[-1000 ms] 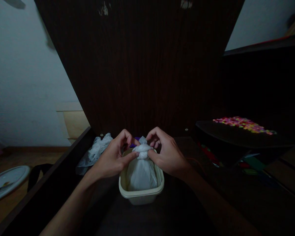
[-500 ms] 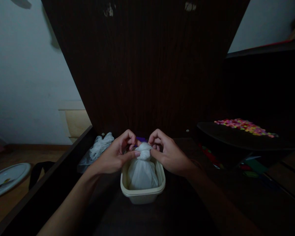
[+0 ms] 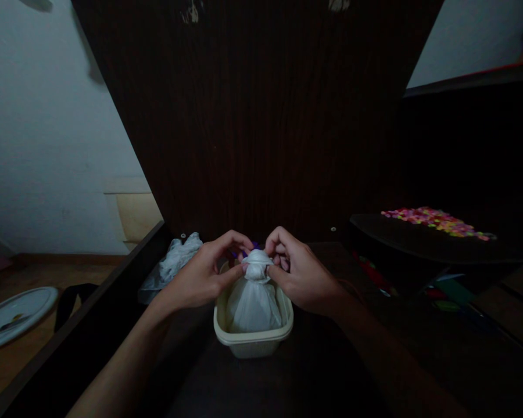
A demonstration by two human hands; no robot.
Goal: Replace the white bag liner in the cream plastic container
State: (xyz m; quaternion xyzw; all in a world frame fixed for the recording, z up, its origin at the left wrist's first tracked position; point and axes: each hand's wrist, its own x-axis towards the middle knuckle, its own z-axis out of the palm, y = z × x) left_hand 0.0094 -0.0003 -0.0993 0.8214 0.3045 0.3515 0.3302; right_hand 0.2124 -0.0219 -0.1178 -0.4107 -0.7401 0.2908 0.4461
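A white plastic bag [image 3: 253, 307], twisted into a neck and bunched at its top, sits inside a cream rectangular tub [image 3: 255, 343]. My left hand [image 3: 213, 270] pinches the bunched top from the left, with its thumb in front and its fingers curled behind. From the right, my right hand [image 3: 298, 273] grips the same top between thumb and bent fingers. What the bag holds is hidden. Part of a purple thing [image 3: 244, 249] shows behind the bag, too covered to name.
A crumpled clear plastic bag [image 3: 181, 255] lies left of the tub, beside a dark raised edge [image 3: 91, 325]. A dark panel [image 3: 261, 128] rises behind. At right, small colourful pieces [image 3: 436, 220] lie on a dark shelf. A white round lid-like object [image 3: 17, 316] is low at far left.
The fingers of my left hand have shifted slightly around the bag's top, and the bunched part sits a little differently. The bag and tub stay in place.
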